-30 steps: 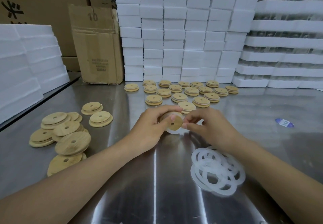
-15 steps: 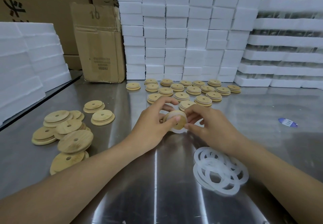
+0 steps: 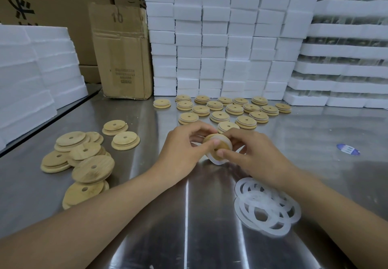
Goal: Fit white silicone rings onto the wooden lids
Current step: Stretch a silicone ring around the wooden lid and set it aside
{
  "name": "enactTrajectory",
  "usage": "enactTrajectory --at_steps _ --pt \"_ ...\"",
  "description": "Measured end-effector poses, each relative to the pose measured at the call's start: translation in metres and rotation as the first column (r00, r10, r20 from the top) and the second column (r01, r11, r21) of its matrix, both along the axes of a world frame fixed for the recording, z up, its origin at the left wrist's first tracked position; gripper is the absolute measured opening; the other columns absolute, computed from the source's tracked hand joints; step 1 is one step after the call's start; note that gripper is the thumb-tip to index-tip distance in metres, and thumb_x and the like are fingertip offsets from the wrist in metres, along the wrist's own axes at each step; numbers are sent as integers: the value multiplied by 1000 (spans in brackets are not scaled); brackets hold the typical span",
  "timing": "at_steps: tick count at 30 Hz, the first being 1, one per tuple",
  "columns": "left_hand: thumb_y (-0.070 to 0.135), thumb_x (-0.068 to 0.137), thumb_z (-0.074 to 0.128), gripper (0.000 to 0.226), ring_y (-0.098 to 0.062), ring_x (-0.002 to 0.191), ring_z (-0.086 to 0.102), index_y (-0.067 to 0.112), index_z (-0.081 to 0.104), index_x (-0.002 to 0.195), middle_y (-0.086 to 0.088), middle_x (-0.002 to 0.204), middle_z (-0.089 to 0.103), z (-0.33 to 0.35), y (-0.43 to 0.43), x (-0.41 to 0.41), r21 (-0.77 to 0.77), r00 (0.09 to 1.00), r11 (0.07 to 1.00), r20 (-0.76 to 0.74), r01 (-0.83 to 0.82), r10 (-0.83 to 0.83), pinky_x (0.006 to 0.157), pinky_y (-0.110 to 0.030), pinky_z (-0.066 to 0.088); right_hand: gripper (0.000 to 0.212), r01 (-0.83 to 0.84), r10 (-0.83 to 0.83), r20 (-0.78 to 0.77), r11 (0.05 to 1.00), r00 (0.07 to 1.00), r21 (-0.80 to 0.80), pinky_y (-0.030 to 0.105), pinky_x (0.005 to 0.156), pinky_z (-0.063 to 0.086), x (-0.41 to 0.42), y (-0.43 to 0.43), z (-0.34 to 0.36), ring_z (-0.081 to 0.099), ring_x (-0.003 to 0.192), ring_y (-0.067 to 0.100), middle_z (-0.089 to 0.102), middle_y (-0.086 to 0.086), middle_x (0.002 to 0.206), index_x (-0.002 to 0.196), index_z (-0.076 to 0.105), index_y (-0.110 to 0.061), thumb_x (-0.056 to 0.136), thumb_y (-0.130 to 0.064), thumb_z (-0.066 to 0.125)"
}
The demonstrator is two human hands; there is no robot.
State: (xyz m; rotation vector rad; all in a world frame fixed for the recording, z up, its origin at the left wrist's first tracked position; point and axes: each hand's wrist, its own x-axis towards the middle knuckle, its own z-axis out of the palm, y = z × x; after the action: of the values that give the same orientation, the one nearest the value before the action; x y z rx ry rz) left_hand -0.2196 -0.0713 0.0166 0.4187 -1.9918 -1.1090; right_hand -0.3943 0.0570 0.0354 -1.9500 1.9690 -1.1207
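Fingers of the left hand [image 3: 182, 149] and right hand [image 3: 258, 157] are clamped on one wooden lid [image 3: 218, 142] held tilted close over the tabletop [image 3: 189, 216], the white ring [image 3: 216, 161] partly seated and slack at the lower edge; judged risk: uneven stretching lets it twist or spring off.
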Motion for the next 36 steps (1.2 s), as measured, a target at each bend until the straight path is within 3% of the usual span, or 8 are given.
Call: enactTrajectory --at_steps 10,14,17,24,28,32,36 --pt "17 88 88 10 -6 90 79 27 84 92 14 93 82 -1 -4 0 48 996 995 -6 -87 88 84 -22 61 17 70 -70 31 997 997 -20 21 79 56 -6 -3 -2 70 85 5 75 -16 90 102 74 -31 89 -34 85" --pt "11 89 86 4 -9 86 80 11 82 90 6 90 83 2 -3 -1 188 997 980 -26 -68 74 81 -16 58 16 70 -70 49 998 996 -3 22 80 56 -7 -3 0 70 85 5 75 -13 92 103 75 -30 89 -32 84" --pt "10 92 83 5 -7 81 77 11 80 88 -2 87 83 3 -4 -1 259 998 964 -8 -65 70 73 -10 53 16 54 -56 91 998 994 20 24 83 57 -10 -3 4 71 84 6 77 -10 92 104 77 -25 90 -27 84" --pt "16 95 80 6 -10 86 77 18 80 90 1 90 83 4 -5 0 235 999 972 42 -23 13 77 -17 55 16 39 -43 117 999 992 37 28 86 57 -13 -1 6 74 87 9 80 -7 92 104 77 -25 90 -27 84" --pt "23 96 80 8 -20 93 78 25 82 88 2 93 83 2 -8 1 230 997 973 76 -35 18 83 -29 61 16 48 -50 105 998 993 28 26 85 57 -14 -2 5 73 86 7 79 -10 92 105 77 -26 91 -27 83" --pt "29 95 82 9 -12 89 78 33 83 86 6 91 83 1 -9 0 215 993 975 117 -50 25 83 -29 56 17 53 -55 87 998 995 21 20 81 57 -16 -3 3 72 85 3 77 -15 91 106 74 -29 92 -30 82" --pt "27 93 83 12 -12 88 79 32 82 83 6 89 83 1 -8 0 210 992 976 125 -56 30 82 -27 53 40 48 -48 68 999 997 -5 13 76 54 -15 -1 0 70 86 4 72 -14 98 127 60 -48 94 -33 78"
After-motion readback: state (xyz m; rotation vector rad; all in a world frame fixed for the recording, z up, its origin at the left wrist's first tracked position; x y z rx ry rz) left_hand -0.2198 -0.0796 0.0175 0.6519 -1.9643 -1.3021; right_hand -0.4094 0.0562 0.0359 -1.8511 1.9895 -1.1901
